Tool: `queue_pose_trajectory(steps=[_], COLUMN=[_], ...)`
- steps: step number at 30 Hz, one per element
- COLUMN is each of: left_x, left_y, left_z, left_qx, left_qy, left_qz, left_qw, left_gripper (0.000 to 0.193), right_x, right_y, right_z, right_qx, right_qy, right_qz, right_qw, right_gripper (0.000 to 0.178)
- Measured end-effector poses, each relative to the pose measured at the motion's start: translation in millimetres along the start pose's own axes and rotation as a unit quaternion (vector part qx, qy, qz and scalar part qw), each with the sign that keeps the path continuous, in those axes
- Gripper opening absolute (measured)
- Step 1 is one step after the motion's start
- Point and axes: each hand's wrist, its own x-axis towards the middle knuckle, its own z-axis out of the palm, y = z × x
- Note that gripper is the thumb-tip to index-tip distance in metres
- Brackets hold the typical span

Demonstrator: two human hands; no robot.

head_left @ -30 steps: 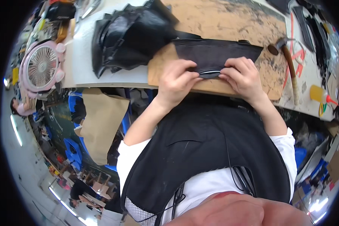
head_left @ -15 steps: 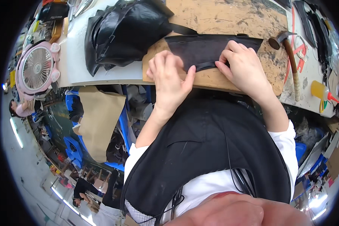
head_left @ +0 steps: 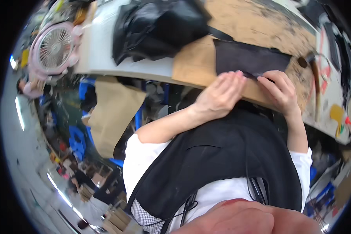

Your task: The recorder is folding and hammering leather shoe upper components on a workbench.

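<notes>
- The dark, flat, flexible sheet [head_left: 251, 57] lies at the near edge of the tan, scuffed board [head_left: 193, 68]; light, even pressure along its fold line would probably keep it smooth.
- Left hand [head_left: 222, 94]: fingers straight, together, tips at the sheet's near edge. Right hand [head_left: 281, 90]: fingers curled there; I cannot tell whether either pinches.
- The glossy black pile [head_left: 160, 27] crowds the board's left edge; the brown-handled hammer [head_left: 317, 86] lies near its right edge.
</notes>
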Motion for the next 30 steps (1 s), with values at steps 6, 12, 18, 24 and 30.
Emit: queue_pose_trajectory(steps=[6, 12, 18, 24, 30], left_x=[-4.7, -3.1, 16.3, 26.8, -4.7], left_y=[7.2, 12.8, 24.6, 29.4, 6.9], left_z=[12.0, 17.8, 11.4, -3.2, -31.0], left_qx=[0.047, 0.134, 0.167, 0.144, 0.124], left_qy=[-0.015, -0.043, -0.081, -0.128, -0.122], left_qz=[-0.036, -0.044, -0.071, -0.076, -0.081], left_qw=[0.998, 0.989, 0.980, 0.978, 0.981], left_gripper=[0.074, 0.082, 0.092, 0.097, 0.087], right_x=[-9.6, -4.5, 1.6, -7.7, -23.3], right_y=[5.8, -12.6, -15.2, -6.2, -3.5], right_z=[-11.5, -8.2, -10.0, -13.2, -24.2], right_qx=[-0.017, 0.051, -0.001, -0.041, -0.110], right_qy=[-0.011, -0.012, -0.035, -0.075, -0.086], right_qz=[0.067, 0.319, 0.330, 0.319, 0.328], right_qw=[0.998, 0.946, 0.943, 0.944, 0.934], right_gripper=[0.020, 0.019, 0.019, 0.029, 0.031])
